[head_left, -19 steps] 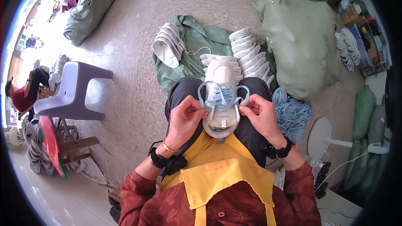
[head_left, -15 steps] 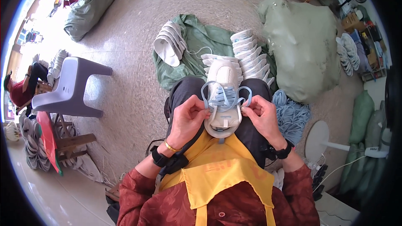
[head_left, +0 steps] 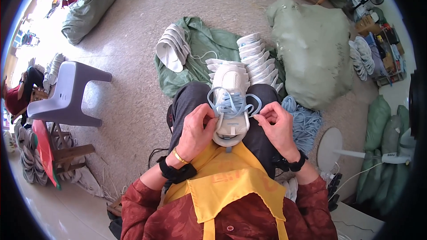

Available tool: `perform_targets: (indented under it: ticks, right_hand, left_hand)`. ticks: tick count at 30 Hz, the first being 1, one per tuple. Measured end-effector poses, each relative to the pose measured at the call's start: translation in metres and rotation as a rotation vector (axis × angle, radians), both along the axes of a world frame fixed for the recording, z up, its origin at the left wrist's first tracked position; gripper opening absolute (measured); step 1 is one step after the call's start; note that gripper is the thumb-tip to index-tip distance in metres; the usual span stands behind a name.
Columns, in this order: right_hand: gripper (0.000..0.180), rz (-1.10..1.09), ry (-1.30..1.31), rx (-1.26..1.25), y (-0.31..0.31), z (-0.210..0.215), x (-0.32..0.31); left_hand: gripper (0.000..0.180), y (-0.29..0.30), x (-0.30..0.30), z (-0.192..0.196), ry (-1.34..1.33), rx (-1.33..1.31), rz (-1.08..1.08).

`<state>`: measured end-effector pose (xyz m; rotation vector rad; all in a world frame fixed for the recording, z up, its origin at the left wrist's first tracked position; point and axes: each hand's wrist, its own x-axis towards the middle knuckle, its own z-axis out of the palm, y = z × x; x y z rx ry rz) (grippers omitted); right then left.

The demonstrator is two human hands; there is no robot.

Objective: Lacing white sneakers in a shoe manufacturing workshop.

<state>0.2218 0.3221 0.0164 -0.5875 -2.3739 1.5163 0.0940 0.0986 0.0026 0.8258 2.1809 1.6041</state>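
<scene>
A white sneaker (head_left: 229, 82) rests between my knees, its toe pointing away from me and its heel opening close to the yellow apron (head_left: 231, 186). Light blue shoelaces (head_left: 231, 103) cross its tongue and form a loop on either side. At the left of the shoe, my left hand (head_left: 196, 129) is closed in a pinch on a lace by the loop. My right hand (head_left: 276, 126) stands slightly off the shoe's right side, thumb and forefinger pinched at the other lace's end.
Beyond my knees, stacked white shoe uppers (head_left: 258, 60) and more uppers (head_left: 172, 46) lie on a green cloth (head_left: 202, 40). A bundle of blue laces (head_left: 304, 122) sits by my right knee, near a bulging sack (head_left: 311, 53). A grey plastic chair (head_left: 66, 95) stands left; a person sits beyond it.
My right hand has drawn a little away from the shoe to the right. The whole view has shifted slightly, and the bow looks much the same.
</scene>
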Motion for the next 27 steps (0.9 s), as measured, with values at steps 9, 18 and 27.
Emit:
perform_targets:
  ticks: [9,18,27]
  right_hand:
    - [0.023,0.196,0.164,0.501,-0.024,0.013,0.001]
    - [0.021,0.098,0.038,0.313,-0.029,0.001,-0.001]
    - [0.017,0.291,0.024,0.690,-0.031,0.011,-0.003]
  left_hand:
    - [0.015,0.004,0.002,-0.001,0.123,-0.019,0.013]
    - [0.014,0.004,0.002,-0.005,0.127,-0.024,0.010]
    - [0.014,0.004,0.003,-0.007,0.188,-0.039,-0.039]
